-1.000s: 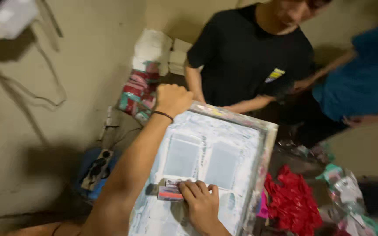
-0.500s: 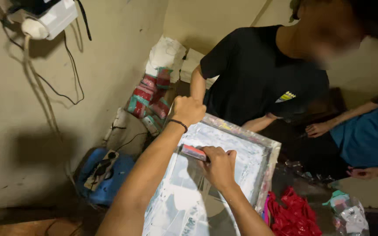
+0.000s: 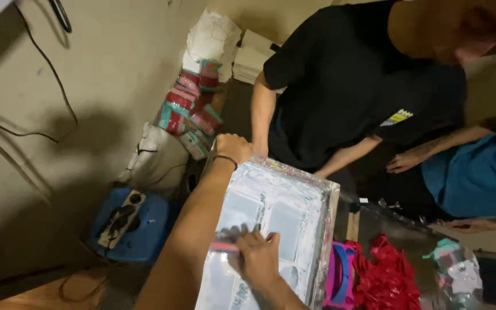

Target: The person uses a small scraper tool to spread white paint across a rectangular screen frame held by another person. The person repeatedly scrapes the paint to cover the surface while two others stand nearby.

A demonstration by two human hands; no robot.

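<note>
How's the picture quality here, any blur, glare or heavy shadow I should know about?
Head view: dim, warm indoor light; the right hand and squeegee are smeared by motion; the frame edge shows small glints off its wrapping; a broad soft shadow lies on the wall; the left hand is fairly sharp.

A plain beige wall (image 3: 104,69) has black wires (image 3: 58,86) hanging down it. Below the wall, a blue plastic box (image 3: 144,229) sits on the dim floor, beside a white sack (image 3: 156,161).
</note>
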